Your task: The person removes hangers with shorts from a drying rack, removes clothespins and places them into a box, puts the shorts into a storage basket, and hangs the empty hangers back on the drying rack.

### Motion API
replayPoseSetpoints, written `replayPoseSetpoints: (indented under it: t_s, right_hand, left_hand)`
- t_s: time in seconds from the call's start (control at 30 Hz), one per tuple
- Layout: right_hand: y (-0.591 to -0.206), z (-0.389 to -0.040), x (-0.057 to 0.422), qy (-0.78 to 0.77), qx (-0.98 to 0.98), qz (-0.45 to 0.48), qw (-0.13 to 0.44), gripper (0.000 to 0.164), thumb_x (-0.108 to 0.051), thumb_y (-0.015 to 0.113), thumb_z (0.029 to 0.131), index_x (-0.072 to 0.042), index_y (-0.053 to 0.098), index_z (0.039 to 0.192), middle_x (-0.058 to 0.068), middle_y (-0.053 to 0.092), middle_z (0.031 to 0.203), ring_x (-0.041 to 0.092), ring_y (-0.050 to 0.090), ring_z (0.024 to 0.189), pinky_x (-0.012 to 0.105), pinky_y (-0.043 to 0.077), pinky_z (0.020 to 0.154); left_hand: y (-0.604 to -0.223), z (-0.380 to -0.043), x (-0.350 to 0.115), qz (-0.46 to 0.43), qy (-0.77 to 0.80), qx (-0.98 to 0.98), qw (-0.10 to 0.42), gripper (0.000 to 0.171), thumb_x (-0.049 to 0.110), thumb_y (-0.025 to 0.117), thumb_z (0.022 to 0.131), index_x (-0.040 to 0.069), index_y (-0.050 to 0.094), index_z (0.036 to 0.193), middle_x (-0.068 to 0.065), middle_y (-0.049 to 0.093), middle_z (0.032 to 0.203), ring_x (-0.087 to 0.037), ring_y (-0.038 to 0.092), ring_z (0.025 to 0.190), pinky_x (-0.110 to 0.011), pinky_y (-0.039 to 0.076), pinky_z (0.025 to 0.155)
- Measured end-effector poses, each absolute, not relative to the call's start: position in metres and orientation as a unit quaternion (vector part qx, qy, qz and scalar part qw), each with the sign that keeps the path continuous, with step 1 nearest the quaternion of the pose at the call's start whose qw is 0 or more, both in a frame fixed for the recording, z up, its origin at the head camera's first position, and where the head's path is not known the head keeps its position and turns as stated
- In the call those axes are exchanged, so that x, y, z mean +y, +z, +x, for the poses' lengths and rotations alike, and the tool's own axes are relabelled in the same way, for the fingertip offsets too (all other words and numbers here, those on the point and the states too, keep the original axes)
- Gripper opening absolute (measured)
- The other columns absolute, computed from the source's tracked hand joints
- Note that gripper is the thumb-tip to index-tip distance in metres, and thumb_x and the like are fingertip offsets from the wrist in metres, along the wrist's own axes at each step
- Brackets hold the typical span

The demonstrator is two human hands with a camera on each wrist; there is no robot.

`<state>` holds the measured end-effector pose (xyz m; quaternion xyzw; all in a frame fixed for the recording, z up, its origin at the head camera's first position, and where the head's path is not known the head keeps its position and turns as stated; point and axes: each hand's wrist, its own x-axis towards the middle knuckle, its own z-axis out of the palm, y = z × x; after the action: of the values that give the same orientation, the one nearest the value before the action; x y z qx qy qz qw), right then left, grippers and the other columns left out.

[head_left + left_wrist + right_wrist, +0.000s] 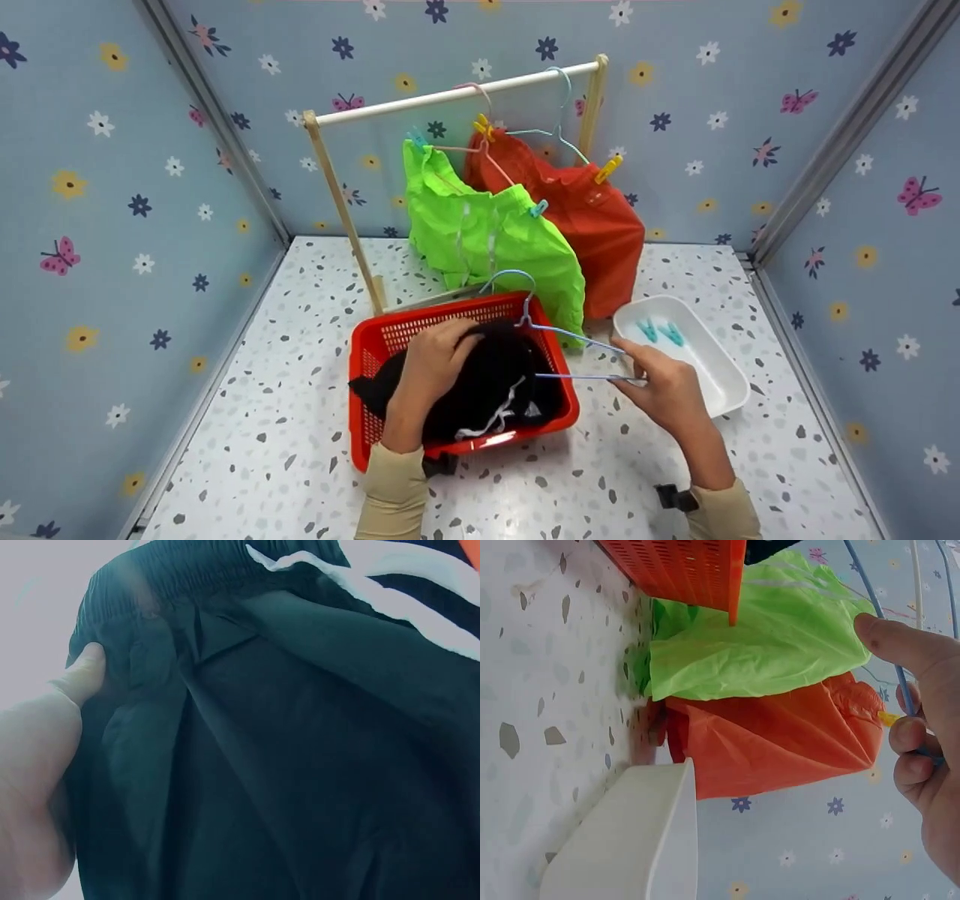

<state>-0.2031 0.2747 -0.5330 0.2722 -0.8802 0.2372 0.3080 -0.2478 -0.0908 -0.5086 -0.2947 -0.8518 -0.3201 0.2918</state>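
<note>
Black shorts [480, 390] with a gathered elastic waist and white drawstring [322, 566] are bunched at the red basket [416, 319], partly inside it. My left hand [433, 367] grips them near the waistband, its thumb [88, 671] on the front cloth; the other fingers are hidden behind. A light blue hanger [574, 334] lies sideways over the basket's right side, hook toward the back. At its right end, my right hand [664, 386] pinches the wire between thumb and curled fingers. The hanger's left end is hidden at the shorts.
Behind the basket stands a rack [450, 96] with lime green shorts [487, 225] and a red garment [600, 232] clipped on hangers. A white tray [724, 386] at the right holds two teal clothespins [660, 331]. Patterned walls enclose three sides.
</note>
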Motion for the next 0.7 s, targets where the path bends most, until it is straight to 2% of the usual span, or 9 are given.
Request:
replayPoseSetpoints:
  t_s: [0.27, 0.43, 0.7]
  right_hand:
    - [-0.533, -0.198, 0.286, 0.250, -0.889, 0.245, 0.295, 0.070, -0.013, 0.092, 0.064, -0.021, 0.065, 0.128, -0.009, 0.054, 0.070, 0.002, 0.044, 0.059, 0.022, 0.038, 0.050]
    - [-0.531, -0.195, 0.292, 0.249, -0.888, 0.236, 0.305, 0.069, -0.013, 0.092, 0.064, -0.021, 0.066, 0.127, -0.009, 0.052, 0.068, 0.002, 0.043, 0.059, 0.023, 0.036, 0.049]
    - [-0.530, -0.190, 0.302, 0.258, -0.893, 0.225, 0.290, 0.072, -0.012, 0.092, 0.063, -0.021, 0.065, 0.129, -0.009, 0.051, 0.067, 0.003, 0.042, 0.058, 0.022, 0.036, 0.050]
  left_hand:
    - [-0.521, -0.247, -0.101, -0.275, -0.341, -0.863, 0.250, 0.013, 0.018, 0.063, 0.096, 0.011, 0.071, 0.103, -0.001, 0.071, 0.099, -0.018, 0.067, 0.093, -0.037, 0.052, 0.082]
    - [-0.530, -0.248, -0.109, -0.266, -0.348, -0.866, 0.242, 0.015, 0.017, 0.061, 0.097, 0.011, 0.071, 0.106, -0.002, 0.070, 0.101, -0.018, 0.066, 0.096, -0.037, 0.051, 0.084]
    - [-0.537, -0.246, -0.121, -0.241, -0.366, -0.871, 0.223, 0.015, 0.014, 0.061, 0.096, 0.009, 0.071, 0.107, -0.004, 0.068, 0.102, -0.021, 0.064, 0.098, -0.040, 0.049, 0.087]
